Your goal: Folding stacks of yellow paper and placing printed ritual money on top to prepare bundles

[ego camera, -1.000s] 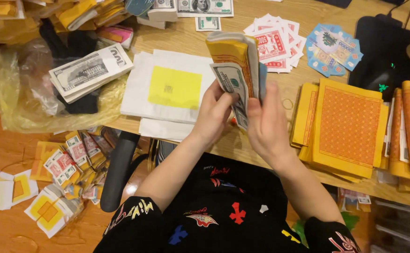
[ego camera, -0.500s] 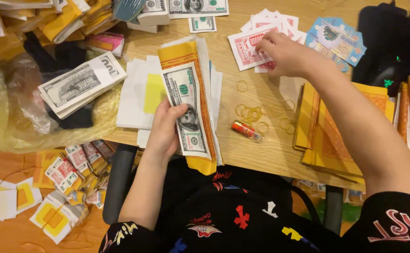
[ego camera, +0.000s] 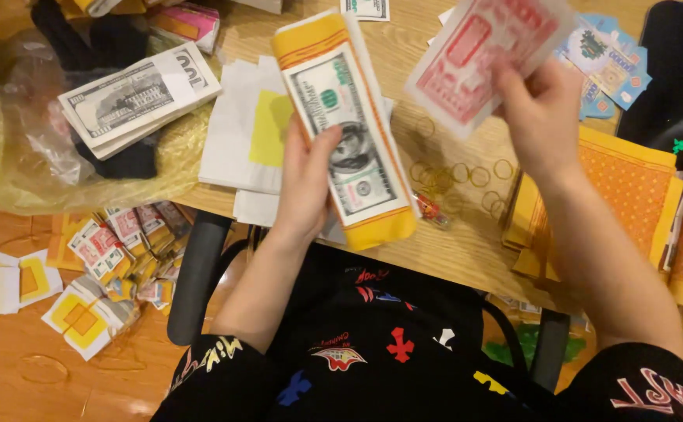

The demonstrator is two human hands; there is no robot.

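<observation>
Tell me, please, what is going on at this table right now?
A person seated at a wooden table holds a stack of yellow paper topped with a banknote-style sheet in the left hand. The right hand lifts red printed notes above the table. Rubber bands lie between the hands, and another bundle of banknote-style sheets rests on a plastic bag to the left.

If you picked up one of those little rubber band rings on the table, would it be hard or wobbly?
Probably wobbly. The rubber bands look very thin and lie flat on the wooden table, so one would likely droop and bend. They seem very light, and being flat loops, they likely wouldn't roll when pushed.
</observation>
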